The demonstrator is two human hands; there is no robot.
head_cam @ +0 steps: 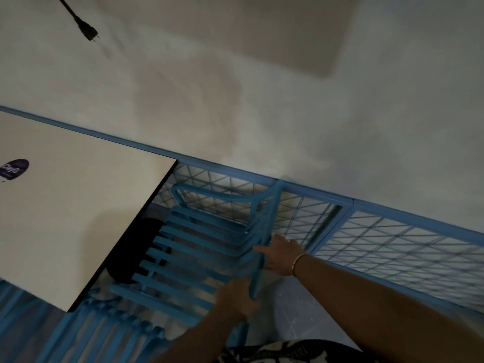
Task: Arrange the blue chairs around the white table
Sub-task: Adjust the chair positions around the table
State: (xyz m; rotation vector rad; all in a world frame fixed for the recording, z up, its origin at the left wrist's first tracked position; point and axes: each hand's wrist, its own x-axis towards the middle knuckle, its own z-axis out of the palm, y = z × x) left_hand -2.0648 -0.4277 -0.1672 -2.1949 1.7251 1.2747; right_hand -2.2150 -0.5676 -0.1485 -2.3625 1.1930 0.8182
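A blue slatted chair stands between the white table and a blue mesh railing, its seat partly under the table's edge. My left hand grips the chair's backrest frame low down. My right hand, with a thin bangle at the wrist, holds the same backrest frame higher up. A second blue slatted chair shows at the bottom left, beside the table's near corner. The table's dark round base shows under the top.
A blue metal railing with mesh panels runs diagonally close behind the chair. Behind it is a pale wall with a black plug and cord hanging at the top left. A dark round sticker lies on the table.
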